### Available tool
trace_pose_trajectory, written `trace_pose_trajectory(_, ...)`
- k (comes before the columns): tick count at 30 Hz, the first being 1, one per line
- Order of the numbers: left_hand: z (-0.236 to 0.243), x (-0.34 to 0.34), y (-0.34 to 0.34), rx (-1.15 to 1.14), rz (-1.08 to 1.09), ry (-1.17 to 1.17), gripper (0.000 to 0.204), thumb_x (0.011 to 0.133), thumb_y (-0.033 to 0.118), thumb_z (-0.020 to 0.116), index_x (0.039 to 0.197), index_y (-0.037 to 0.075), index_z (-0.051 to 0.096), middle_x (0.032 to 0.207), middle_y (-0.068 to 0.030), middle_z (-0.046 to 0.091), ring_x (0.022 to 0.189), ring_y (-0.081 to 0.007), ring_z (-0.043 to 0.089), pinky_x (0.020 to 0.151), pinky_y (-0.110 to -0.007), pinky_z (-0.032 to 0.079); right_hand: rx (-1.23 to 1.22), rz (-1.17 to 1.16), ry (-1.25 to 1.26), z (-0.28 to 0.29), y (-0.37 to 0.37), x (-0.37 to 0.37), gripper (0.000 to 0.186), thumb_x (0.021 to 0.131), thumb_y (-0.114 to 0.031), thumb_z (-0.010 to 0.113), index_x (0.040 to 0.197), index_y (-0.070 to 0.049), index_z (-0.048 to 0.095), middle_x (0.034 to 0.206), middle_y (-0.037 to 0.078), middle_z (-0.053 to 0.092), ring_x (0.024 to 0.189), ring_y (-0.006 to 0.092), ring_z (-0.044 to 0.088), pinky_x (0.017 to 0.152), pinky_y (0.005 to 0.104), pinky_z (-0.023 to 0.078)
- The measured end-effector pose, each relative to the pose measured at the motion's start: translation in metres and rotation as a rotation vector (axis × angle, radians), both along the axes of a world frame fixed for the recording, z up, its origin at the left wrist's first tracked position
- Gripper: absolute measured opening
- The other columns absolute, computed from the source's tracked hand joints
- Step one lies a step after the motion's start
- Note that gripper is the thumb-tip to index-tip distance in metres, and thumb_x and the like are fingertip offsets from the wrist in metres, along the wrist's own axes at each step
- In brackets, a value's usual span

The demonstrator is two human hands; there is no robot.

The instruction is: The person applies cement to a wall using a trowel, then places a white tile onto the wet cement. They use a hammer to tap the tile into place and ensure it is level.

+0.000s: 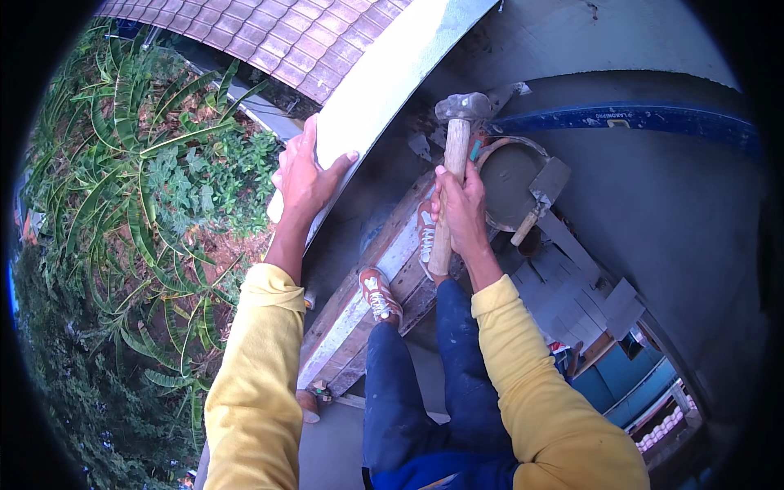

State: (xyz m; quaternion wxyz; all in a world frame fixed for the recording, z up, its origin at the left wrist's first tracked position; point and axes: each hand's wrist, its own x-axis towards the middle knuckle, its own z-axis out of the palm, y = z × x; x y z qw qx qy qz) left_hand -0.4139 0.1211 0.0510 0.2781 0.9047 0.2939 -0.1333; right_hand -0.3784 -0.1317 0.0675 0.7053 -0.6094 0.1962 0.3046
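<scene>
My right hand (464, 208) is closed round the wooden handle of a hammer (459, 151). The heavy metal head points away from me, and the handle's butt hangs down toward my shoes. To the left, my left hand (306, 175) rests on the end of a long white ledge (371, 90), thumb spread away from the fingers; some fingertips are hidden. Just right of the hammer is a round bucket (488, 214) of wet grey mortar. Across its right side lies a trowel (549, 181), its wooden handle sticking out toward me.
My shoes (380, 294) stand on a narrow wooden plank (343, 327). A long blue bar (604, 118) lies along the grey wall at the far right. Left of the ledge, the ground drops to green plants (139, 188), with a tiled roof (278, 37) beyond. Grey boards (563, 302) lie lower right.
</scene>
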Motion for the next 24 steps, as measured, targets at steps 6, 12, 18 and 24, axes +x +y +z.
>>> trace_pose_trajectory(6,-0.007,0.004,-0.004,-0.025,-0.025,-0.036,0.098,0.08,0.052,0.083,0.161,0.025,0.037,0.146,-0.0186,0.054,0.137,-0.0378,0.046,0.113,-0.058,0.031,0.345,-0.406,0.184,-0.055,0.022,0.036,0.028,0.102,-0.022,0.057,0.123,-0.005,0.048,0.081,0.004,0.051,0.062,0.0122,0.051,0.051,0.0277,0.046)
trace_pose_trajectory(12,0.005,0.005,-0.003,-0.052,-0.02,-0.038,0.093,0.08,0.052,0.084,0.158,0.027,0.04,0.141,-0.02,0.056,0.136,-0.0395,0.047,0.112,-0.061,0.03,0.567,-0.596,0.351,-0.08,0.042,0.032,0.015,0.101,-0.019,0.058,0.103,-0.01,0.046,0.076,0.003,0.049,0.061,0.011,0.049,0.052,0.0268,0.045)
trace_pose_trajectory(18,-0.003,0.006,-0.003,-0.045,-0.055,-0.048,0.09,0.081,0.05,0.084,0.157,0.029,0.041,0.136,-0.0198,0.056,0.133,-0.0403,0.048,0.109,-0.061,0.032,0.553,-0.453,0.468,-0.099,0.061,-0.002,0.016,0.1,-0.015,0.06,0.098,-0.01,0.044,0.076,0.002,0.049,0.059,0.01,0.049,0.05,0.0255,0.044)
trace_pose_trajectory(24,-0.004,0.005,-0.001,-0.064,-0.06,-0.076,0.089,0.081,0.049,0.084,0.157,0.029,0.041,0.134,-0.021,0.056,0.132,-0.0403,0.048,0.11,-0.058,0.033,0.606,-0.597,0.473,-0.102,0.068,-0.014,0.017,0.099,-0.013,0.061,0.1,-0.009,0.045,0.077,0.002,0.05,0.059,0.0099,0.049,0.049,0.0263,0.043)
